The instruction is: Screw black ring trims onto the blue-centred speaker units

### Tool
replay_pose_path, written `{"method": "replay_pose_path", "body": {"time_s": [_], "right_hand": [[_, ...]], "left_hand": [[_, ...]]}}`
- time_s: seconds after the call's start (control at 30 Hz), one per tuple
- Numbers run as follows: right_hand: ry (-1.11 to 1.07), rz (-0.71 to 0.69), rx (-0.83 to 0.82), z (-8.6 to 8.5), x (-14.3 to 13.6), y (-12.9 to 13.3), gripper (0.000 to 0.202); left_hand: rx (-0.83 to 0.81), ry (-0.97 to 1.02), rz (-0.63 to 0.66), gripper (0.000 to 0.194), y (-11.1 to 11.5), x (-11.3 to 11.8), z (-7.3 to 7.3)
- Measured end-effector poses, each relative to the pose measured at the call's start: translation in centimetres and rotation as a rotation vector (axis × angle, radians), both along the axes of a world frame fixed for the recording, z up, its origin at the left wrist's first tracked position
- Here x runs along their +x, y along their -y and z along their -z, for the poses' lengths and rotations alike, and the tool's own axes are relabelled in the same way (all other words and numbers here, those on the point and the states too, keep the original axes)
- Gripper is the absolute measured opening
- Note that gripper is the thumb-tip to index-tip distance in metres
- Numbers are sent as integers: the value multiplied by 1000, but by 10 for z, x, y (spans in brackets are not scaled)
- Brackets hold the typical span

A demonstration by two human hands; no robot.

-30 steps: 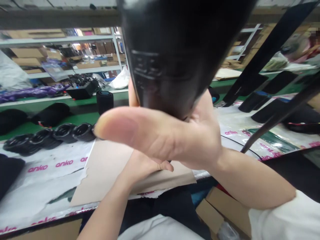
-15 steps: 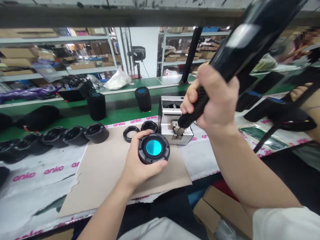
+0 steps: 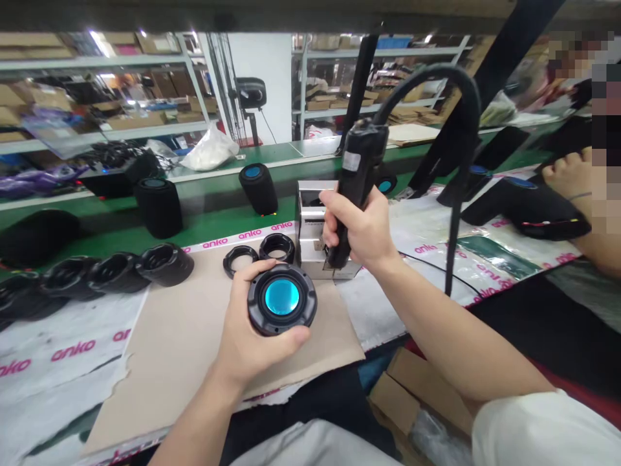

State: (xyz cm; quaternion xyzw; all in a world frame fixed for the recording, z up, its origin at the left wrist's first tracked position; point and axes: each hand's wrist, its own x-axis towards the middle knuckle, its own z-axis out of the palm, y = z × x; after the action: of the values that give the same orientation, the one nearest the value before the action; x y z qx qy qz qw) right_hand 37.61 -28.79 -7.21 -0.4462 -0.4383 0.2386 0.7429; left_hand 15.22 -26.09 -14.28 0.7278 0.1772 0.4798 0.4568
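My left hand [image 3: 247, 330] is wrapped round a black round speaker part [image 3: 282, 298] with a shiny blue centre that faces up, over the cardboard sheet [image 3: 179, 349]. In my right hand [image 3: 361, 223] is a black corded power tool [image 3: 359, 155], held upright with its lower end at the front of a silver metal box [image 3: 310, 226]. The tool's tip is hidden against that box. Two black rings, one flat [image 3: 241, 261] and one taller [image 3: 276, 248], lie beyond the speaker part, left of the box.
Several black cylindrical housings [image 3: 165, 264] line the left side. Fabric-covered black speakers [image 3: 258, 189] stand on the green bench [image 3: 208, 223]. A thick cable [image 3: 468, 149] loops right of the tool. Another person's hand [image 3: 570, 171] is at the right, beside more black speakers [image 3: 514, 194].
My right hand has turned the tool from a slant to upright, and its cable now shows. The camera view has shifted slightly; my left hand still holds the speaker part.
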Motion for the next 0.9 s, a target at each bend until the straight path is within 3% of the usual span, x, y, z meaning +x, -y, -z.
{"method": "replay_pose_path", "body": {"time_s": [0.07, 0.2, 0.27, 0.43, 0.57, 0.67, 0.77, 0.9], "right_hand": [[-18, 12, -2, -3, -1, 5, 44], [36, 133, 234, -17, -4, 10, 38], [55, 166, 277, -19, -6, 9, 38], [81, 128, 200, -13, -8, 4, 53], [90, 82, 185, -10, -6, 4, 48], [21, -26, 48, -11, -7, 6, 42], [-30, -41, 35, -25, -14, 14, 38], [-12, -27, 322, -66, -35, 28, 32]], "left_hand": [[2, 11, 11, 80, 0, 0, 0], [2, 28, 17, 80, 0, 2, 0], [-2, 24, 13, 79, -1, 2, -1], [-6, 18, 17, 81, 0, 0, 0], [3, 21, 16, 81, 0, 0, 2], [-2, 8, 3, 82, -1, 0, 3], [-9, 10, 4, 82, -1, 0, 3], [13, 9, 6, 81, -2, 1, 1]]}}
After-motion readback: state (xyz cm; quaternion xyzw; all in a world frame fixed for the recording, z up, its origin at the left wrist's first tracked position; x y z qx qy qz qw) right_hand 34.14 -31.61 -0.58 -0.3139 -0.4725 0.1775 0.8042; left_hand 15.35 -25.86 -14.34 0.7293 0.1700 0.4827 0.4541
